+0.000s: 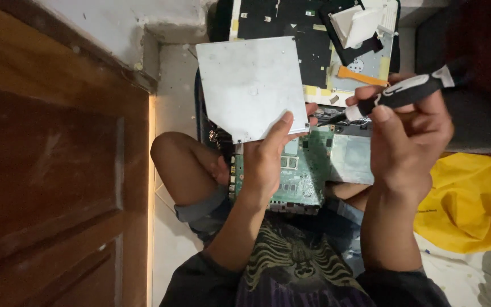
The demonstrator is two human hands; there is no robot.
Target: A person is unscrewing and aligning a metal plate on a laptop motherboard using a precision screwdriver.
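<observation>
While the right hand grips a black-and-white screwdriver, tip at the corner of the grey metal drive, the left hand pinches that corner; steadying the drive squarely should help, above the green circuit board on the lap.

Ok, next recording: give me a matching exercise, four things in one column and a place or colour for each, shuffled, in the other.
Things:
1. metal plate
2. screwdriver
3. circuit board
4. plastic bag

Places or colours:
A. yellow, beside the person's right arm
B. green, resting on the lap
C. grey, held up by the left hand
D. black and white handle, gripped in the right hand

Pairs: 1-C, 2-D, 3-B, 4-A
</observation>
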